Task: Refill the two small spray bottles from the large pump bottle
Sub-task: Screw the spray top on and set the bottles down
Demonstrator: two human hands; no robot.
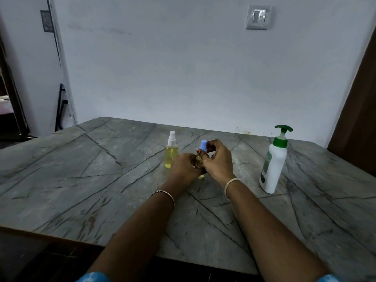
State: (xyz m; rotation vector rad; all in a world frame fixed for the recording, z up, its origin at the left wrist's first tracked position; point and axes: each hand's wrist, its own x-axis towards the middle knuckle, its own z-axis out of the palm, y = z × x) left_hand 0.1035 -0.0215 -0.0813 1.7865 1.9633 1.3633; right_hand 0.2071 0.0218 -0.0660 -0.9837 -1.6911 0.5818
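A small spray bottle with a blue cap [203,146] stands in the middle of the grey marble table [101,180]. My left hand [184,169] wraps its yellowish body. My right hand [218,159] pinches the blue cap from the right. Most of that bottle is hidden by my fingers. Just to its left stands a second small spray bottle [171,151], upright, with a white sprayer and yellow liquid, untouched. The large white pump bottle [273,161] with a green pump head stands upright at the right, apart from both hands.
A white wall rises right behind the table's far edge, with a switch plate [258,17] high on it. A dark wooden panel [358,119] borders the right side. The near table edge runs diagonally below my forearms.
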